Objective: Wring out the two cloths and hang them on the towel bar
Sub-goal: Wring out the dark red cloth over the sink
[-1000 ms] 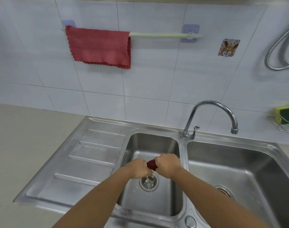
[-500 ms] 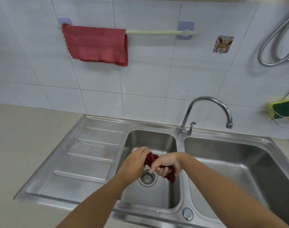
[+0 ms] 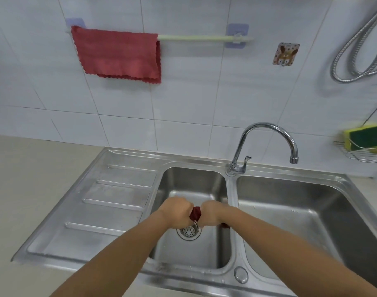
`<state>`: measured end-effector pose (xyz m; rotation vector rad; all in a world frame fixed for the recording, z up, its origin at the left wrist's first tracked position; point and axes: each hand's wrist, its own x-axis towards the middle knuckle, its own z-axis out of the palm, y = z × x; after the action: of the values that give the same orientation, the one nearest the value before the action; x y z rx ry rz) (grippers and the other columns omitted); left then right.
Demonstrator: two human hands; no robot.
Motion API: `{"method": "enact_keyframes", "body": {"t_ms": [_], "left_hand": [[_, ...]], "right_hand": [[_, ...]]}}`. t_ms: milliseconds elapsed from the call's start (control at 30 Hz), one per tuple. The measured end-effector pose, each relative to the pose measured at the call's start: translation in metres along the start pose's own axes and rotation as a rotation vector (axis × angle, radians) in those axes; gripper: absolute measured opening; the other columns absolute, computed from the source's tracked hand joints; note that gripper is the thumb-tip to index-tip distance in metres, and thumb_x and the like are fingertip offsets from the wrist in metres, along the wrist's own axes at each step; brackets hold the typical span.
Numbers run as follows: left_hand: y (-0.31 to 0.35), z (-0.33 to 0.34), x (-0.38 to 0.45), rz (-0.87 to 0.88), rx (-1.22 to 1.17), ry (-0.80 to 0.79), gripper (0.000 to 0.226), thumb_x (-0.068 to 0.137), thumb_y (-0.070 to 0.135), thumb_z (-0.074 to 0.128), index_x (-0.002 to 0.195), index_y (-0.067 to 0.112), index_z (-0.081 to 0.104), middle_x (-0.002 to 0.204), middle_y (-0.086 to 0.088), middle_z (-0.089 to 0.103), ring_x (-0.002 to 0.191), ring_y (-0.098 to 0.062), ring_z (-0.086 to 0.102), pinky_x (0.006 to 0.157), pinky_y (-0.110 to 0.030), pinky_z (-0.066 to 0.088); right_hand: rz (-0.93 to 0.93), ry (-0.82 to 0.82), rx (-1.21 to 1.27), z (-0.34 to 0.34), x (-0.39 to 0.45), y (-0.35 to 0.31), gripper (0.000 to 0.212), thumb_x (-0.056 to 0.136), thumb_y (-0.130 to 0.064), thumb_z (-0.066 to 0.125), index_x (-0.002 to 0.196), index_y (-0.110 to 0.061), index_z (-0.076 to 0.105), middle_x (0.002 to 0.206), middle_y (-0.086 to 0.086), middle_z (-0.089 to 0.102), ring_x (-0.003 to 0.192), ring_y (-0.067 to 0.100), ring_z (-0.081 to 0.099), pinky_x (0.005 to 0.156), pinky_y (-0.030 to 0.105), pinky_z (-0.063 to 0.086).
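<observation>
Over left sink basin [image 3: 191, 185]: dark cloth [image 3: 195, 213] twisted left-to-right, clenched between left hand [image 3: 176, 212] and right hand [image 3: 212, 215]; free towel bar [image 3: 204, 37] far above, rightward.

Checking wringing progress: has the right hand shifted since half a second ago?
Yes. The right hand has rolled knuckles-up, its fingers no longer showing, still beside the drain strainer, gripping the dark red cloth.

Both bare forearms reach up from the bottom of the frame and meet at lower centre. The left hand [image 3: 177, 211] and right hand [image 3: 213, 213] are fists, knuckles up, side by side, each gripping one end of the cloth [image 3: 195, 213].
</observation>
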<state>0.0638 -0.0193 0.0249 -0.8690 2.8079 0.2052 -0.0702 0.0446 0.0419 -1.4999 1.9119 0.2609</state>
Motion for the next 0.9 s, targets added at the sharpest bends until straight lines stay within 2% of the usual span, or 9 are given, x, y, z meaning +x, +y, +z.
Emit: {"method": "enact_keyframes", "body": {"t_ms": [133, 300, 400, 467, 567, 667, 733, 800, 900], "left_hand": [[0.001, -0.002, 0.006, -0.141, -0.293, -0.11, 0.019, 0.069, 0.028, 0.058, 0.06, 0.012, 0.057, 0.056, 0.0, 0.05, 0.054, -0.02, 0.049, 0.054, -0.029, 0.04], [0.007, -0.005, 0.007, -0.209, -0.851, -0.143, 0.026, 0.057, 0.016, 0.062, 0.041, 0.017, 0.041, 0.048, 0.003, 0.043, 0.047, -0.014, 0.036, 0.049, -0.028, 0.026], [0.011, -0.004, 0.01, -0.248, -1.071, -0.125, 0.022, 0.055, 0.018, 0.064, 0.042, 0.018, 0.047, 0.052, 0.0, 0.045, 0.049, -0.016, 0.038, 0.049, -0.027, 0.029], [0.014, -0.004, 0.009, -0.302, -1.163, -0.153, 0.021, 0.059, 0.018, 0.064, 0.048, 0.017, 0.046, 0.051, -0.001, 0.042, 0.042, -0.013, 0.037, 0.043, -0.02, 0.028], [0.014, -0.001, 0.005, -0.329, -1.2, -0.221, 0.024, 0.069, 0.013, 0.061, 0.055, 0.016, 0.043, 0.047, 0.001, 0.037, 0.034, -0.009, 0.033, 0.037, -0.014, 0.025], [0.006, 0.0, 0.004, -0.293, -1.09, -0.292, 0.013, 0.071, 0.017, 0.062, 0.066, 0.011, 0.052, 0.049, -0.003, 0.047, 0.038, -0.013, 0.042, 0.041, -0.019, 0.035], [0.0, 0.0, 0.005, -0.278, -0.993, -0.319, 0.011, 0.072, 0.019, 0.061, 0.077, 0.009, 0.058, 0.059, -0.006, 0.062, 0.048, -0.017, 0.058, 0.051, -0.024, 0.049], [-0.004, 0.002, 0.006, -0.296, -0.953, -0.331, 0.022, 0.075, 0.02, 0.06, 0.095, 0.012, 0.059, 0.077, -0.008, 0.071, 0.06, -0.018, 0.067, 0.061, -0.028, 0.056], [-0.004, 0.005, 0.007, -0.317, -0.971, -0.27, 0.019, 0.078, 0.015, 0.058, 0.097, 0.018, 0.056, 0.08, -0.005, 0.068, 0.06, -0.014, 0.065, 0.055, -0.025, 0.054]], "right_hand": [[-0.087, 0.345, -0.367, 0.002, 0.001, 0.001, 0.018, 0.084, -0.025, 0.046, 0.072, -0.016, 0.057, 0.072, 0.001, 0.056, 0.066, 0.025, 0.054, 0.062, 0.031, 0.046], [-0.204, 0.487, -0.511, -0.013, 0.009, 0.016, 0.018, 0.083, -0.023, 0.048, 0.078, -0.014, 0.063, 0.081, 0.007, 0.068, 0.074, 0.031, 0.065, 0.06, 0.03, 0.041], [-0.254, 0.548, -0.522, -0.018, 0.019, 0.023, 0.017, 0.081, -0.025, 0.049, 0.077, -0.016, 0.064, 0.079, 0.004, 0.07, 0.073, 0.03, 0.066, 0.057, 0.03, 0.04], [-0.279, 0.56, -0.518, -0.017, 0.024, 0.026, 0.016, 0.081, -0.026, 0.049, 0.074, -0.018, 0.061, 0.077, 0.002, 0.069, 0.069, 0.028, 0.063, 0.056, 0.03, 0.041], [-0.317, 0.573, -0.515, -0.012, 0.029, 0.028, 0.015, 0.083, -0.027, 0.049, 0.077, -0.017, 0.059, 0.079, 0.001, 0.069, 0.065, 0.025, 0.059, 0.056, 0.029, 0.041], [-0.366, 0.595, -0.487, -0.007, 0.032, 0.029, 0.016, 0.087, -0.027, 0.05, 0.087, -0.015, 0.06, 0.086, 0.003, 0.067, 0.073, 0.027, 0.063, 0.056, 0.03, 0.038], [-0.391, 0.62, -0.434, -0.002, 0.034, 0.03, 0.017, 0.088, -0.03, 0.054, 0.092, -0.014, 0.059, 0.091, 0.005, 0.062, 0.077, 0.029, 0.063, 0.056, 0.031, 0.038], [-0.364, 0.636, -0.374, 0.003, 0.037, 0.032, 0.02, 0.086, -0.031, 0.06, 0.097, -0.015, 0.056, 0.097, 0.005, 0.056, 0.08, 0.027, 0.06, 0.056, 0.032, 0.039], [-0.26, 0.674, -0.214, 0.01, 0.042, 0.032, 0.021, 0.082, -0.024, 0.064, 0.095, -0.013, 0.053, 0.1, 0.005, 0.049, 0.083, 0.024, 0.053, 0.058, 0.033, 0.04]]}}
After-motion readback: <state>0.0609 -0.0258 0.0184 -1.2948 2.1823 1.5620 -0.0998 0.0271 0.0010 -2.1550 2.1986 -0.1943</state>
